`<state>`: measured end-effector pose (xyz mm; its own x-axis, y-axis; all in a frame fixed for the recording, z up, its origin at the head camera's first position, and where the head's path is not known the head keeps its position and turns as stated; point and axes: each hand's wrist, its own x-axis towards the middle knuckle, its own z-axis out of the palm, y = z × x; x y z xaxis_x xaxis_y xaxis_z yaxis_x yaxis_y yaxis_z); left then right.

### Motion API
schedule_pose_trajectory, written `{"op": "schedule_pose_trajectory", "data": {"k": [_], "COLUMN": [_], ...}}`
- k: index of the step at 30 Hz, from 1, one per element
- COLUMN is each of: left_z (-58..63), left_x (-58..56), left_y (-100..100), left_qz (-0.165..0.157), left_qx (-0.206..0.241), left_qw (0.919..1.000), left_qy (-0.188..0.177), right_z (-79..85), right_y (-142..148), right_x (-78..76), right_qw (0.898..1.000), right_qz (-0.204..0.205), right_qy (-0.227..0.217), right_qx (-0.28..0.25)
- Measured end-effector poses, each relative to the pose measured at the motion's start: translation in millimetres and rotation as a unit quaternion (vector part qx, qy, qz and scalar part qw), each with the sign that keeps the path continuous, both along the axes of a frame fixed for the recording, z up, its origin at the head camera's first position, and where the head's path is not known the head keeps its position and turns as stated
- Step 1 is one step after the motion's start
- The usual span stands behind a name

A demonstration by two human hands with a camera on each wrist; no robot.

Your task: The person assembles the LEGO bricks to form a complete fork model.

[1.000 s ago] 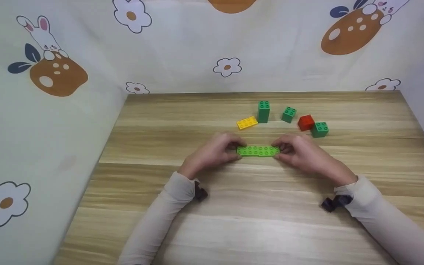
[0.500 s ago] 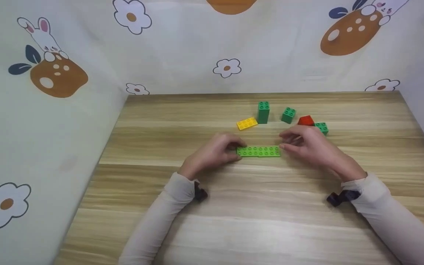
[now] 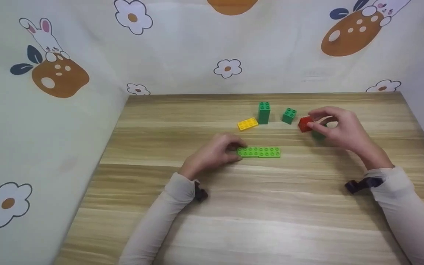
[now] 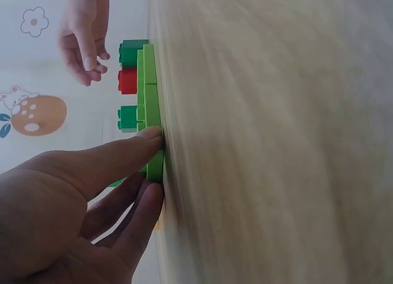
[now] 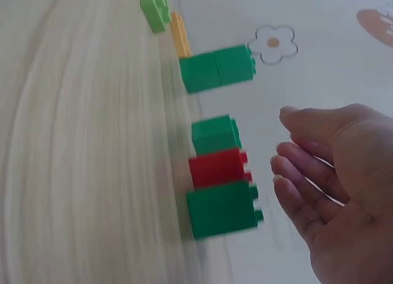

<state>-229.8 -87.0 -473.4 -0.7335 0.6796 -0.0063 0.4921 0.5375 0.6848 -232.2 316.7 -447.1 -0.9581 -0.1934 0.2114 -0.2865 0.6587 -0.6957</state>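
My left hand pinches the left end of a long lime-green strip of toy building bricks lying on the table. A seam crosses the strip near its middle, and it looks two layers thick in the left wrist view. Over the back right of the table hovers my right hand, fingers loosely bent and nothing held. Below it are a red brick and a dark green brick, the green one mostly covered in the head view. The right wrist view shows a gap between these bricks and the fingertips.
Farther back stand a small green brick and a tall green stack. A flat yellow brick lies beside the stack. Patterned cloth walls the wooden table at the back and sides.
My right hand has let go of the strip's right end and moved right and back, above the red and green bricks. The left hand keeps its pinch in place.
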Motion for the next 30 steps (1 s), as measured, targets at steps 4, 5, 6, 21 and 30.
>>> {"op": "schedule_pose_trajectory", "data": {"k": [4, 5, 6, 21, 30], "left_z": [-1.0, -0.9, -0.7, -1.1, -0.5], "left_x": [-0.5, -0.5, -0.5, -0.9, 0.1], "left_y": [0, 0, 0, 1, 0], "left_qz": [-0.001, -0.002, -0.002, -0.001, -0.001], "left_qx": [0.01, 0.013, 0.015, 0.002, 0.002], "left_qw": [0.9999, 0.9998, 0.9998, 1.0, 1.0], "left_qy": [-0.01, -0.013, -0.015, 0.0, 0.0], "right_z": [-6.4, -8.3, -9.8, -14.8, -16.9], "right_y": [19, 22, 26, 41, 40], "right_x": [0.6, 0.9, 1.3, -0.9, -1.0], "right_qw": [1.0, 1.0, 1.0, 0.996, 0.996], "right_qz": [-0.004, -0.004, -0.004, 0.018, 0.021], "right_qy": [0.013, 0.015, 0.013, -0.082, -0.081], "right_qx": [-0.015, -0.02, -0.024, 0.021, 0.021]}}
